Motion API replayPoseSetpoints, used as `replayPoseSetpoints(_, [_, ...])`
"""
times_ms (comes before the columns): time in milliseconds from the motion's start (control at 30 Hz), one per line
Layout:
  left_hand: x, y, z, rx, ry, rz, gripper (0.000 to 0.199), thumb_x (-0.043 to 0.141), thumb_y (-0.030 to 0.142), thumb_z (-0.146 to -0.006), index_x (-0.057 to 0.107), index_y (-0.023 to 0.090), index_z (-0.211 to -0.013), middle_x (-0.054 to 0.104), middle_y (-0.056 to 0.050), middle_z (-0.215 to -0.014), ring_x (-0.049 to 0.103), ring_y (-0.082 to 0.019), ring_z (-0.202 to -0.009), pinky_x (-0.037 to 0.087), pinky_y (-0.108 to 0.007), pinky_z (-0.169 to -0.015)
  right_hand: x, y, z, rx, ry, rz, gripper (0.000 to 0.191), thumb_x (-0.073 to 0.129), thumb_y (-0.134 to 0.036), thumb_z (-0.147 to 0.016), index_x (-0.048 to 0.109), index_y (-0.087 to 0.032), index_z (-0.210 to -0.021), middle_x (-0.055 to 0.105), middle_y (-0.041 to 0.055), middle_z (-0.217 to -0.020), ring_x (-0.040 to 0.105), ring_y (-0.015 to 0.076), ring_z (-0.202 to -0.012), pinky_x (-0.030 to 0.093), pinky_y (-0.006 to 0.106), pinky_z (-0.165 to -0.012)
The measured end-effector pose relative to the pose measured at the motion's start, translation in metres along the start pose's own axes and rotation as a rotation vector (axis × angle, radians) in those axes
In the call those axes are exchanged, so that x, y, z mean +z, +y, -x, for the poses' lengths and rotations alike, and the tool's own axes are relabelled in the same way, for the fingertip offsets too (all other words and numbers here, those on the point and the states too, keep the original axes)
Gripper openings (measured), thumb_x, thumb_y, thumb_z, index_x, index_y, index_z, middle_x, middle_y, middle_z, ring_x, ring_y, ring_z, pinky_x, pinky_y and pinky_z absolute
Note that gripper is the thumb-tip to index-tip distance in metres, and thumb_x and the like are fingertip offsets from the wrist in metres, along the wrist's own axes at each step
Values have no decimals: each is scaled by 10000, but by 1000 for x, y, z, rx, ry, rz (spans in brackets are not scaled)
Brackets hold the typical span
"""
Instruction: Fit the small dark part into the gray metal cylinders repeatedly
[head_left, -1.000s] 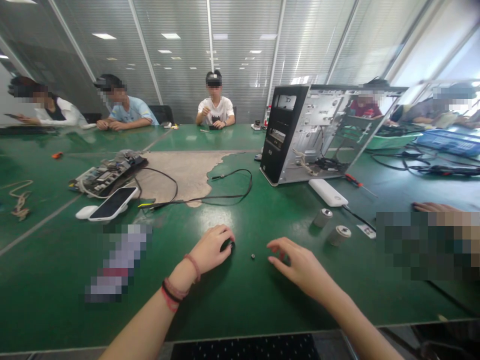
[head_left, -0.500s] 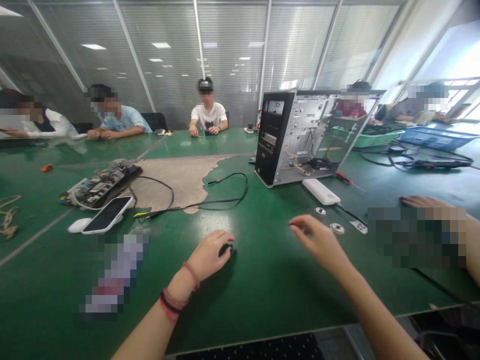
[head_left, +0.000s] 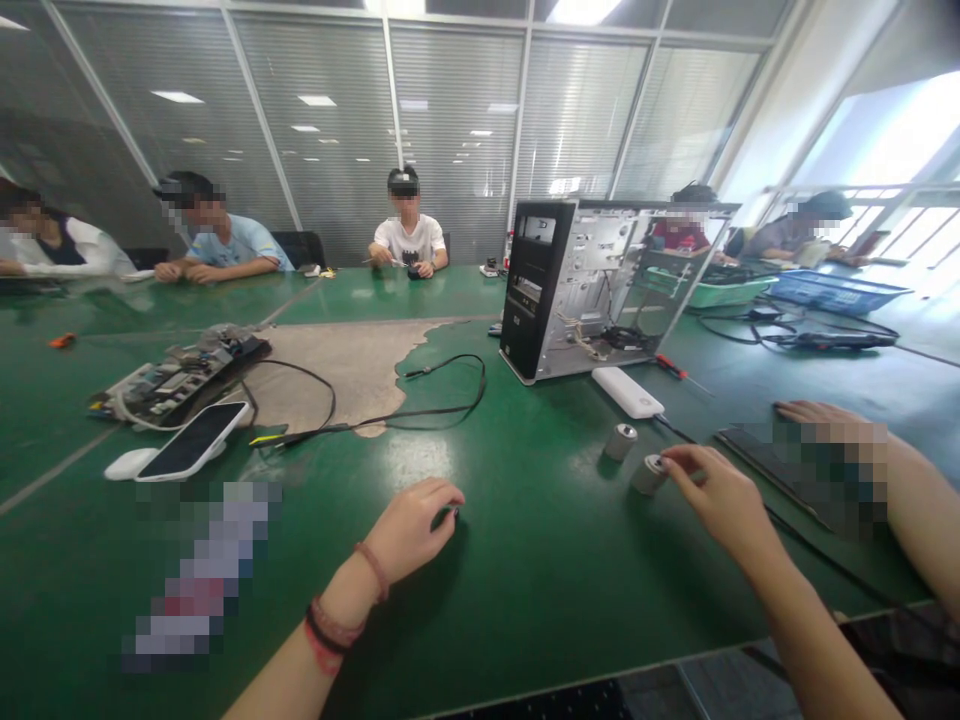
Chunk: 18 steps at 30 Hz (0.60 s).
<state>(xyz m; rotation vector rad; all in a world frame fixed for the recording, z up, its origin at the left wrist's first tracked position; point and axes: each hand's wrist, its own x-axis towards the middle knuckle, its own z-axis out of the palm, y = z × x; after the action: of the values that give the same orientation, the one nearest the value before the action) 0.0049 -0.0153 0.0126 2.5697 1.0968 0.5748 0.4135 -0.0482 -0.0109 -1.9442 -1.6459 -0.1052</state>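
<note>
My left hand rests over the table with its fingers curled and thumb close to the index finger. A small dark bit shows at the fingertips, too hidden to name. Out to the right, my right hand pinches at the upper edge of a small grey metal cylinder, which stands upright. Another such cylinder, with a dark spot on top, stands just behind and to the left. A white power bank with a black cable lies beyond them.
A computer case with an open side stands at the back. A red screwdriver, a circuit assembly, a phone and a loose black cable lie about. Another person's hand rests at right; others sit opposite.
My right hand has moved right, from beside the cylinders to touching the nearer one. My left hand stays curled in nearly the same place. The view has shifted slightly.
</note>
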Motion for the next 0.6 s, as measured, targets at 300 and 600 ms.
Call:
replayPoseSetpoints(300, [1,0,-1,11,-8,-17,187,451,112,-826,586,193,-927,628,-31,-903,582,-171,-860,469,-287,-795,-5,0,-2,-1,-78,-5,389,449,-522,-811,659,-203,-885,598,58,-843,583,204,-718,443,329,-668])
replayPoseSetpoints(600, [0,-1,-1,2,-5,-23,192,460,117,-816,593,197,-930,632,-34,-899,593,-173,-853,477,-283,-790,-7,-30,-49,13,-33,217,448,443,-546,-813,633,-190,-1007,629,118,-994,589,271,-900,427,372,-746])
